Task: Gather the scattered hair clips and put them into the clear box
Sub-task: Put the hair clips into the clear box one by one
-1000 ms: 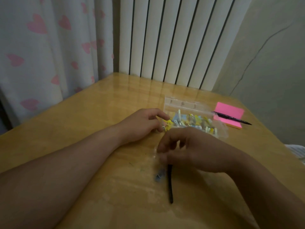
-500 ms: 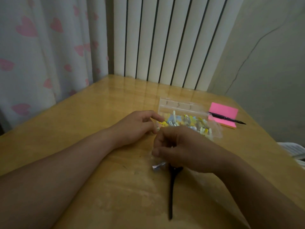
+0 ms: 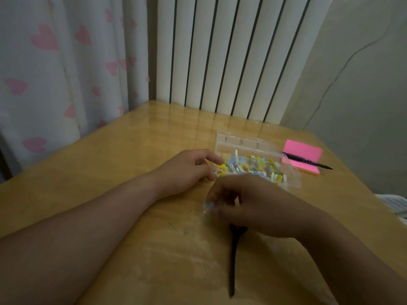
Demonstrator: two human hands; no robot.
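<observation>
Now, left hand (image 3: pixel 187 170) around one yellow clip (image 3: pixel 221 168) by one clear box (image 3: pixel 242 142), right hand (image 3: pixel 259 208) around one bluish clip (image 3: pixel 210 205).

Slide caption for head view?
Left hand pinches a yellow hair clip at the clear plastic box; blurred right hand curls over a pale blue clip.

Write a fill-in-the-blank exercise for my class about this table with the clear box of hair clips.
1. The black pen lies across a ___ sticky-note pad.
2. The clear box of hair clips has its lid ___.
3. The curtain is printed with pink ___.
4. By the left hand, at the box's end, sits a ___ hair clip.

Missing words: pink; open; hearts; yellow.
</observation>
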